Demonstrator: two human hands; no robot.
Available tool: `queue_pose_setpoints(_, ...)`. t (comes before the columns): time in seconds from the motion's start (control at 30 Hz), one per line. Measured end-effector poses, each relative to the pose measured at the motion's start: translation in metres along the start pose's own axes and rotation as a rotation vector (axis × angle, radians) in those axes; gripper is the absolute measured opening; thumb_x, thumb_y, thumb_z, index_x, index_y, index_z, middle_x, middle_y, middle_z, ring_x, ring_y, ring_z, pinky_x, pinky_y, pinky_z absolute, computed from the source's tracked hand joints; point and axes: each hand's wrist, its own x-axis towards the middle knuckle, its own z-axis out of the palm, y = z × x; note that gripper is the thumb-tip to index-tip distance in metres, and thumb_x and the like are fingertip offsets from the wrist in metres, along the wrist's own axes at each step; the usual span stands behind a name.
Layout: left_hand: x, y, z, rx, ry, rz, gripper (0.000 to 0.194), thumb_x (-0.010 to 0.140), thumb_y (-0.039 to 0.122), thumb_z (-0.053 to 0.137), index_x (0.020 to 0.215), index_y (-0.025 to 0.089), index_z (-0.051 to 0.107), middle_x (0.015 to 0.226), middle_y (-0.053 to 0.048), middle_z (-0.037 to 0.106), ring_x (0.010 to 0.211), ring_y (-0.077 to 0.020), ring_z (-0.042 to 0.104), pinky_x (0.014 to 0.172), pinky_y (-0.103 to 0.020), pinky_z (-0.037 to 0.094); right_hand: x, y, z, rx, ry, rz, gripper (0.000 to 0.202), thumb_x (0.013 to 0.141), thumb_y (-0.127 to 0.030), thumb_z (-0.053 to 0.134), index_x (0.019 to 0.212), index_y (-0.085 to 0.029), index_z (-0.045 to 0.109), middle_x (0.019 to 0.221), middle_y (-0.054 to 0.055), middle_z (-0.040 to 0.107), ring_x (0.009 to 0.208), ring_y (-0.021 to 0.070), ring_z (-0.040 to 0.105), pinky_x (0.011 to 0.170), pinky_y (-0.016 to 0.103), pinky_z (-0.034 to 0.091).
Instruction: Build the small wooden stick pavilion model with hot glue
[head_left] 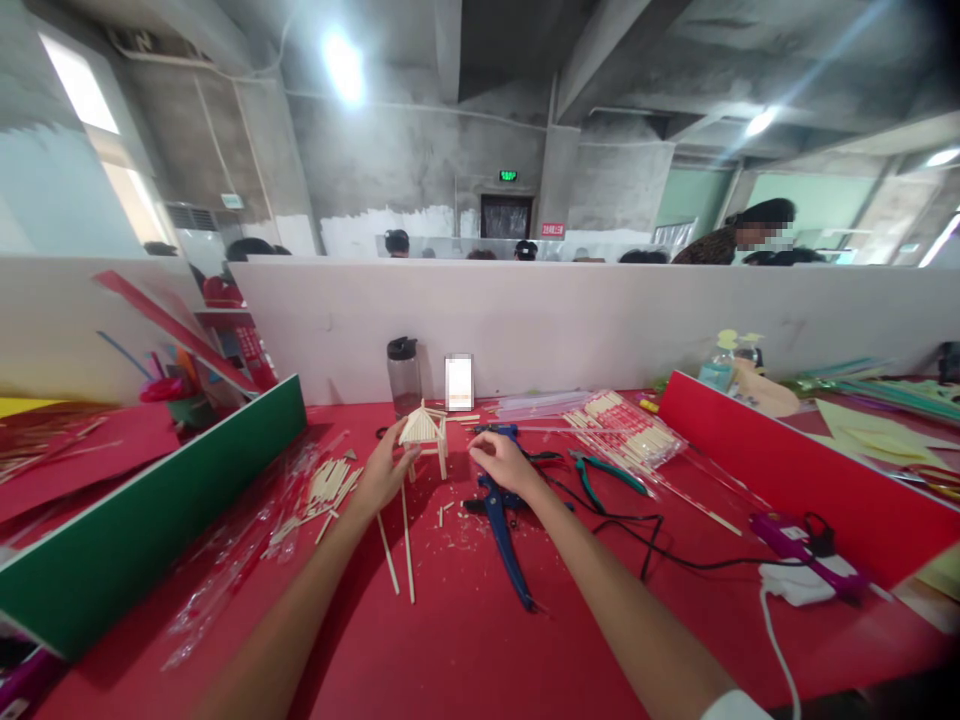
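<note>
A small pavilion model [422, 428] of pale wooden sticks, with a pointed roof and thin legs, stands on the red table in front of me. My left hand [385, 472] is closed on its left side, thumb near the front and fingers behind. My right hand [504, 462] hovers to the right of the model, thumb and fingertips pinched together; whatever they hold is too small to tell. Beneath that hand lies a blue-handled cutter [504, 545]. A blue glue gun [504, 431] is just behind it, partly hidden. Two long sticks [408, 550] lie below my left hand.
Loose short sticks [330, 482] are piled at left near clear wrappers. Right are green-handled pliers [611, 474], bagged sticks [626, 428], a black cable and a purple power strip [806, 555]. A bottle [403, 375] and a phone [459, 383] stand behind. Green [165, 500] and red dividers flank the table.
</note>
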Motion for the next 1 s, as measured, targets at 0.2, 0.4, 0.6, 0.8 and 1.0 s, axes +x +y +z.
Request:
queue_pose_setpoints(0.2,-0.001,0.007,-0.003,0.119,0.004,-0.011,0.059,0.090,0.046,0.053,0.142,0.021,0.041,0.128,-0.014,0.058,0.104,-0.0264,0.062,0.096,-0.045,0.048,-0.017,-0.013,0.012,-0.290,-0.259,-0.150,0.011,0.082,-0.020,0.063,0.085,-0.021,0.073,0.079,0.004,0.071,0.069,0.0174,0.064,0.066,0.027,0.045)
queue_pose_setpoints(0.4,-0.002,0.018,-0.009,0.143,0.037,0.025,0.066,0.084,0.051,0.061,0.140,0.020,0.043,0.123,-0.013,0.057,0.113,-0.0300,0.056,0.099,-0.046,0.044,-0.027,-0.024,0.036,-0.589,-0.435,-0.315,0.014,0.076,-0.030,0.078,0.087,-0.022,0.076,0.089,0.008,0.070,0.087,0.0234,0.063,0.080,0.032,0.043)
queue_pose_setpoints(0.6,-0.004,0.035,-0.021,0.121,0.035,0.028,0.054,0.091,0.049,0.053,0.137,0.022,0.046,0.117,-0.011,0.056,0.112,-0.0305,0.054,0.100,-0.047,0.041,-0.031,-0.031,0.042,-0.690,-0.475,-0.298,0.016,0.082,-0.037,0.073,0.090,-0.022,0.076,0.092,0.008,0.069,0.089,0.0225,0.061,0.080,0.031,0.041)
queue_pose_setpoints(0.8,-0.003,0.039,-0.026,0.089,0.157,0.049,0.036,0.094,0.043,0.048,0.124,0.025,0.055,0.109,-0.012,0.059,0.100,-0.0294,0.058,0.093,-0.048,0.045,-0.033,-0.031,0.044,-0.735,-0.522,-0.325,0.014,0.089,-0.032,0.066,0.088,-0.019,0.071,0.095,0.007,0.067,0.092,0.0205,0.059,0.078,0.029,0.040)
queue_pose_setpoints(1.0,0.000,0.044,-0.032,0.225,0.303,0.156,0.020,0.094,0.034,0.050,0.104,0.019,0.057,0.095,-0.010,0.058,0.089,-0.0256,0.056,0.084,-0.043,0.046,-0.031,-0.038,0.039,-0.606,-0.468,-0.294,0.007,0.092,-0.018,0.059,0.094,-0.017,0.065,0.091,0.006,0.069,0.086,0.0186,0.062,0.078,0.029,0.042)
